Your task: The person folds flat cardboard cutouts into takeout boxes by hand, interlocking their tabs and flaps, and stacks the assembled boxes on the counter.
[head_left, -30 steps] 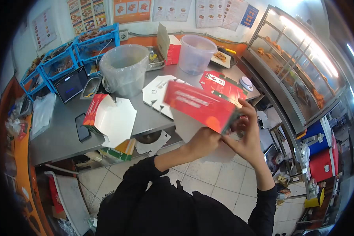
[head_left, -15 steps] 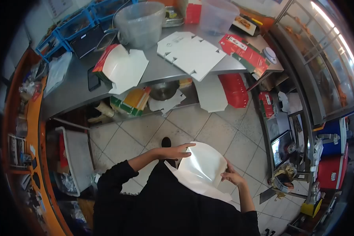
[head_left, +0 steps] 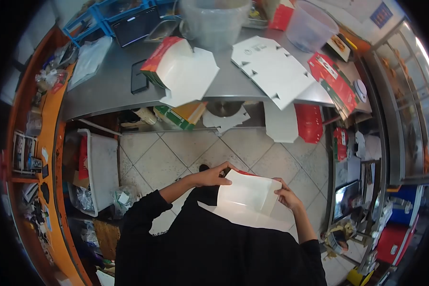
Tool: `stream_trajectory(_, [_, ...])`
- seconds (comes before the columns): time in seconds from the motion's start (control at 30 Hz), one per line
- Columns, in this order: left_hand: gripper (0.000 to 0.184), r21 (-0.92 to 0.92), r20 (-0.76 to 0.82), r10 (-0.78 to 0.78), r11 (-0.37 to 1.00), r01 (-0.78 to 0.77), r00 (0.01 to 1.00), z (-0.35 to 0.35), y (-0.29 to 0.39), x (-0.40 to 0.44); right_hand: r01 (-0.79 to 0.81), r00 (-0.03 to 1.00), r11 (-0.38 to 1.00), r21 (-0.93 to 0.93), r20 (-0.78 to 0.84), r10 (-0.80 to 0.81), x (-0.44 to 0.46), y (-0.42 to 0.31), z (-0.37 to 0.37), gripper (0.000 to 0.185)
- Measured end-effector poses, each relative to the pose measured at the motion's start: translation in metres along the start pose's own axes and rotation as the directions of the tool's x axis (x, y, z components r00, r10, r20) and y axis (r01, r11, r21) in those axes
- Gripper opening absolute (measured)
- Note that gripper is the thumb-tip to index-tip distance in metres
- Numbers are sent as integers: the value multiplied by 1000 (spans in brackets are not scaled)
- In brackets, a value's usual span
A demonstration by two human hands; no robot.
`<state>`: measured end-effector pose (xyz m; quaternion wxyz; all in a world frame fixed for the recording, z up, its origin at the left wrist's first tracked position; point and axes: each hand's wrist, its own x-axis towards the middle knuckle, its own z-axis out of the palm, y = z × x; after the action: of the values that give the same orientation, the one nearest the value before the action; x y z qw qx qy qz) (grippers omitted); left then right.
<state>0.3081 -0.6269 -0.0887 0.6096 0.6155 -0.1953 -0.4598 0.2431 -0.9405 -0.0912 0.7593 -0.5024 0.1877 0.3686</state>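
A partly folded carton [head_left: 245,193], white inside with a bit of red at its far edge, is held low in front of my body. My left hand [head_left: 215,175] grips its upper left edge, thumb on the white inner face. At its right edge my right hand [head_left: 287,194] pinches a raised side panel. On the steel table [head_left: 109,90] stands an open red and white carton [head_left: 188,71]. Flat white carton blanks [head_left: 274,71] lie stacked to its right. A red printed blank [head_left: 333,81] is farther right.
A phone [head_left: 139,76], a tablet [head_left: 137,26], a lined bucket [head_left: 214,21] and a clear tub [head_left: 312,26] are on the table. Below are a metal bowl [head_left: 224,108] and more cartons. A grey bin [head_left: 102,167] stands at left, a glass display case [head_left: 400,95] at right.
The carton first came down from above the table to my body and was turned white side up. Since then its right panel has been raised, and the view has shifted.
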Motion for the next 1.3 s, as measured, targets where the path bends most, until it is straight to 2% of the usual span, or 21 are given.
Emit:
stream_trajectory(0.03, [49, -34, -99, 24, 999, -27, 995, -8, 8, -7, 1, 1000, 1000, -11, 15, -1, 17, -13, 3, 62])
stream_trajectory(0.13, [49, -56, -344, 36, 997, -59, 938, -30, 59, -23, 182, 956, 675, -715, -32, -292, 79, -69, 26, 47])
stream_trajectory(0.17, [51, 274, -471, 234, 955, -111, 850, -35, 79, -25, 255, 892, 445, -858, 31, -450, 101, -94, 40, 41])
stream_trajectory(0.2, [53, 577, -511, 448, 811, -94, 734, -43, 94, -28, 295, 803, 363, -884, 23, -595, 127, -119, 53, 35])
stream_trajectory(0.23, [56, 490, -450, 498, 832, -262, 741, -52, 103, -32, 316, 694, 279, -907, 20, -720, 153, -145, 67, 31])
stream_trajectory(0.27, [59, 379, -393, 552, 826, -417, 735, -61, 110, -34, 582, 553, 241, -777, 161, -818, 161, -180, 101, 29])
stream_trajectory(0.3, [60, 204, -457, 571, 814, -544, 682, -75, 108, -34, 610, 552, 185, -771, 246, -797, 162, -215, 129, 32])
stream_trajectory(0.37, [60, 617, -613, 659, 744, -257, 436, -124, 107, -49, 700, 474, 68, -711, 391, -789, 185, -256, 175, 30])
stream_trajectory(0.43, [57, 799, -600, 758, 547, 252, 256, -182, 104, -58, 665, 336, -250, -704, 581, -741, 227, -278, 207, 26])
stream_trajectory(0.47, [57, 799, -598, 760, 540, 265, 255, -204, 100, -60, 654, 391, -219, -724, 572, -721, 252, -281, 220, 23])
stream_trajectory(0.53, [64, 616, -688, 695, 408, 674, 208, -246, 90, -60, 591, 508, -204, -781, 556, -658, 295, -281, 243, 15])
stream_trajectory(0.67, [65, 720, -665, 693, 493, 488, 281, -271, 73, -57, 514, 343, -284, -810, 497, -797, 377, -271, 266, 12])
stream_trajectory(0.8, [57, 648, -709, 698, 593, 478, 96, -272, 67, -43, 515, 167, -177, -838, 301, -939, 404, -262, 279, 21])
stream_trajectory(0.83, [52, 626, -709, 704, 612, 483, 26, -269, 72, -38, 538, 334, -69, -840, 288, -898, 406, -258, 278, 28])
stream_trajectory(0.87, [52, 623, -710, 703, 608, 491, 31, -269, 73, -33, 543, 337, -61, -837, 284, -898, 407, -253, 277, 28])
stream_trajectory(0.93, [49, 563, -727, 681, 669, 486, -94, -269, 74, -25, 573, 24, -121, -811, 165, -986, 392, -247, 278, 41])
stream_trajectory(1.0, [49, 545, -729, 675, 673, 501, -113, -270, 76, -21, 761, 189, -58, -646, 306, -933, 373, -218, 260, 56])
stream_trajectory(1.07, [50, 514, -752, 651, 680, 523, -108, -268, 78, -19, 903, 306, 0, -431, 641, -704, 344, -203, 247, 52])
stream_trajectory(1.1, [50, 510, -756, 646, 682, 524, -107, -264, 81, -19, 902, 311, 6, -432, 641, -702, 347, -195, 246, 52])
stream_trajectory(1.17, [55, 505, -778, 628, 652, 565, -30, -254, 89, -18, 789, 481, -196, -582, 784, -392, 359, -175, 245, 42])
stream_trajectory(1.3, [61, 554, -762, 635, 543, 631, 122, -255, 89, -43, 792, 529, -144, -593, 785, -321, 368, -165, 254, 28])
